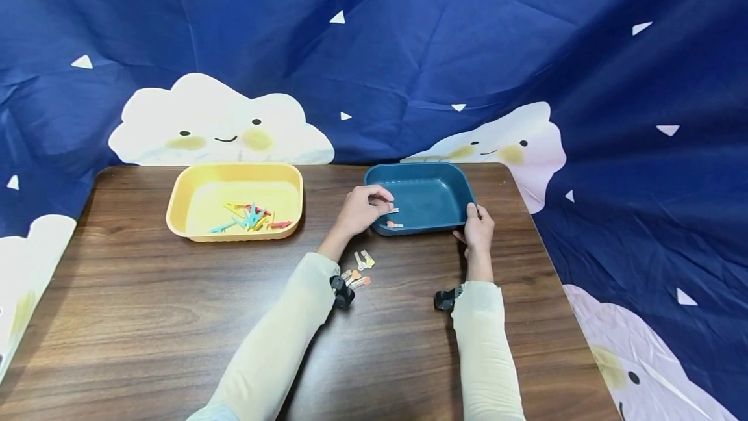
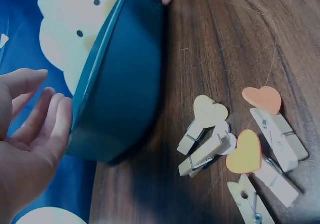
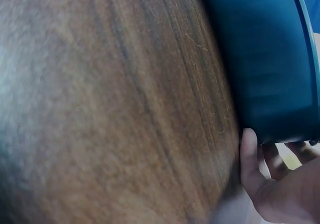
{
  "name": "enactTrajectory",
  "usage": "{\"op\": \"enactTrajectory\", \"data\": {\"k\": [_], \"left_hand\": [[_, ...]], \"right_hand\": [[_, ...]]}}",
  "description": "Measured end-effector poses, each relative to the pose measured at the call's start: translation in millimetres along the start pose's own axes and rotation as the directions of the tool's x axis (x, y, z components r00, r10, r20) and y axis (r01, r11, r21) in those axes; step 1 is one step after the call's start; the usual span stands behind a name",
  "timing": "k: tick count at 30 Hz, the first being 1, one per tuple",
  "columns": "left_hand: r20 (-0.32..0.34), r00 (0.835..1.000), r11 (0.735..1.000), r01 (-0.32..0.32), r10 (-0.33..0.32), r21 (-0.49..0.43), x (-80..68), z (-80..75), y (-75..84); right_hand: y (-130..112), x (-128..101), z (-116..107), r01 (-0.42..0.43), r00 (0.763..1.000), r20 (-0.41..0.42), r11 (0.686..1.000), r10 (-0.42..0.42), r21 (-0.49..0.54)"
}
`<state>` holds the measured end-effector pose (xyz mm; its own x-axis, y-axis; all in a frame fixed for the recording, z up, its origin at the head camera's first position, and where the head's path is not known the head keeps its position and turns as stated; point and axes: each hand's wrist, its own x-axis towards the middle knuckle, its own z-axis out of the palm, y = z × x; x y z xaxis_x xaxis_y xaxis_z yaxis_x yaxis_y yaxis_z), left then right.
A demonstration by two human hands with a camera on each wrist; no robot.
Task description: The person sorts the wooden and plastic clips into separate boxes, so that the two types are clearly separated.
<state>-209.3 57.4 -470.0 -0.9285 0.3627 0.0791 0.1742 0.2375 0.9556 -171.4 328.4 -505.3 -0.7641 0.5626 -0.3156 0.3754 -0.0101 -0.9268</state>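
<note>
Table: dark brown wood grain; blue cloth printed with white clouds and small triangles hangs behind.
Yellow bin: far left, near the back edge, upright, well apart from both hands.
Coloured pieces: red, yellow and light blue, slim, heaped loosely on the yellow bin's floor, towards the front right; too small to count.
Left hand: at the left front of the blue bin, fingertips over its inside; fingers loosely bent, thumb apart from them in the left wrist view, nothing seen between.
Loose clips: on the table in front of the blue bin, beside the left forearm; wooden pegs, five made out, lying close together. Hearts on them yellow, whitish, amber and orange; the lowest peg is cut off by the frame.
Blue bin: right part of the table, near the back, right of the yellow bin and apart from it.
Binned clips: two seen inside the blue bin, left front; one with an orange end, the other just beneath the left fingertips, contact unclear.
Right hand: grips the blue bin at its right front corner, thumb at the rim, fingers against the outside.
</note>
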Motion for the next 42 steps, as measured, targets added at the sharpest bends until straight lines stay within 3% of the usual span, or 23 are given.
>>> {"op": "enactTrajectory", "data": {"k": [13, 25, 33, 37, 42], "left_hand": [[-0.055, 0.996, 0.986, 0.062, -0.071, -0.155, -26.6, -7.5, -5.5], [-0.058, 0.99, 0.971, 0.116, -0.131, -0.21, -43.2, -10.5, -17.1], [0.014, 0.986, 0.969, 0.168, -0.169, -0.183, -51.7, -9.1, -32.7], [0.068, 0.986, 0.977, 0.163, -0.155, -0.138, -56.9, -8.7, -38.5], [0.153, 0.982, 0.98, 0.132, -0.109, -0.149, -61.7, -6.8, -45.7]], "right_hand": [[-1, -2, -1, 0.005, 1.0, -0.006, 1.0, -0.005, -0.006], [-1, 0, 0, 0.009, 1.0, -0.001, 1.0, -0.009, 0.003], [1, 1, 0, 0.013, 1.0, -0.006, 1.0, -0.013, 0.004], [2, 1, 1, 0.027, 1.0, -0.009, 1.0, -0.027, 0.015], [3, 1, 0, 0.047, 0.999, -0.014, 0.998, -0.047, 0.029]]}}
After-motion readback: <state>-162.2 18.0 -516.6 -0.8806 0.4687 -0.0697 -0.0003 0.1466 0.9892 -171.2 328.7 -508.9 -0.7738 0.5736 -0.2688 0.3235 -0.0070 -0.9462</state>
